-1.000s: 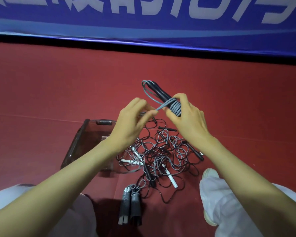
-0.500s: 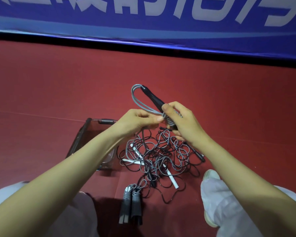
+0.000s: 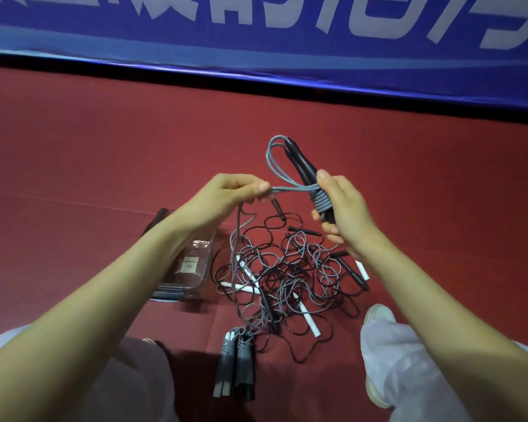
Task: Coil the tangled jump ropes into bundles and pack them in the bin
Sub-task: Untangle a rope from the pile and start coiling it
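Above red floor (image 3: pixel 104 153), right hand (image 3: pixel 345 208) grips grey rope bundle (image 3: pixel 319 201); left hand (image 3: pixel 226 193) pinches its taut strand (image 3: pixel 287 189).

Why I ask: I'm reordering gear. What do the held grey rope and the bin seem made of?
Grey jump rope cord: probably smooth plastic-coated cord, since it bends in springy loops with slight sheen. Clear rectangular bin: likely glossy hard plastic; its walls are see-through.

White trousers (image 3: pixel 409 370), pale shoe (image 3: pixel 377 313)

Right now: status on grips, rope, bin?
Status: right grip holds half-wrapped bundle; left grip pinches its grey tail. Tail trails into floor tangle; bin beside it, partly behind left forearm.
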Action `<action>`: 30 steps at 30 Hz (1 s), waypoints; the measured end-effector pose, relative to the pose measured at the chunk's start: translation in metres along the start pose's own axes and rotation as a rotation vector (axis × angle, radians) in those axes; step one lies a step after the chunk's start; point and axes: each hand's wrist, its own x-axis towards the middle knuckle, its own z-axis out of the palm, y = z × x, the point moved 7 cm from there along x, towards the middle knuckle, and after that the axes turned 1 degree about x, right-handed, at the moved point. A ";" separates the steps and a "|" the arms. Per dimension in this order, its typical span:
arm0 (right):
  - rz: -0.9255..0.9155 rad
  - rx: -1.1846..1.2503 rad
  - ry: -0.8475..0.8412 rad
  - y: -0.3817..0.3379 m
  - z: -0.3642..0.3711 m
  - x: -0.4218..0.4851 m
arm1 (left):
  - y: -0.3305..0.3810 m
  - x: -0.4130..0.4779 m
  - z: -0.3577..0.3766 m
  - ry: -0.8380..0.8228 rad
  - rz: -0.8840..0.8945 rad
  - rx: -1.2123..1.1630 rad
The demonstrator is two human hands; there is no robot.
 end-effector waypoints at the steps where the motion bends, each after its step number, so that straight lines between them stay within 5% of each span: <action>1: -0.064 -0.140 0.062 -0.005 -0.006 0.002 | 0.005 -0.001 -0.002 0.049 0.046 0.050; 4: -0.312 -0.616 0.235 -0.022 -0.020 0.001 | 0.017 -0.013 0.012 0.092 0.186 0.406; 6: -0.440 -0.753 0.265 -0.032 -0.018 -0.004 | 0.004 -0.015 0.030 0.040 0.115 0.521; 9: -0.579 -0.744 0.118 -0.037 0.006 -0.013 | -0.027 -0.007 0.038 0.025 -0.121 0.519; 12: -0.598 -0.562 -0.034 -0.034 0.021 -0.013 | -0.026 0.004 0.029 0.059 -0.132 0.238; 17: -0.381 -0.124 -0.033 -0.033 0.005 0.006 | 0.000 0.006 0.003 0.163 0.008 0.065; 24: -0.137 0.082 -0.021 -0.019 -0.006 0.020 | 0.002 0.005 0.010 0.012 -0.026 -0.175; 30: 0.192 0.365 -0.590 -0.014 0.039 -0.014 | 0.001 0.007 0.002 0.064 0.080 -0.060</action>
